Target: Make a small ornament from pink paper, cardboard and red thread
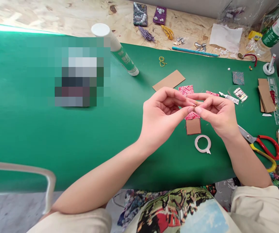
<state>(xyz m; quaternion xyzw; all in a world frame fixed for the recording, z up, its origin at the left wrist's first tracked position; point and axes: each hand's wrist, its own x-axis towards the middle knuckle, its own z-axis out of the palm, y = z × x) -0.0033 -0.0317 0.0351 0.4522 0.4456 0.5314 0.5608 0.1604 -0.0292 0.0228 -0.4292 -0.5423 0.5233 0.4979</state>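
Note:
Above the green mat my left hand (162,113) and my right hand (218,115) meet, thumbs and fingertips pinched together. Between them is something tiny, with a speck of yellow showing near the right fingertips; the fingers cover most of it, so its kind is unclear. Just below the fingertips lie a red-and-white patterned fabric piece (189,117) and a brown cardboard square (193,126) with a red edge. More of the patterned fabric (186,90) shows behind my fingers. A roll of white tape (197,149) rests nearer my body.
Scissors (267,147) with red and yellow handles lie beside my right forearm. A cardboard strip (168,80), a white-and-green tube (123,56), yellow thread (162,61), a blue pencil (195,51), a clear ruler (278,110) and stacked cardboard (265,97) lie around. Two tasselled pieces (140,14) sit behind.

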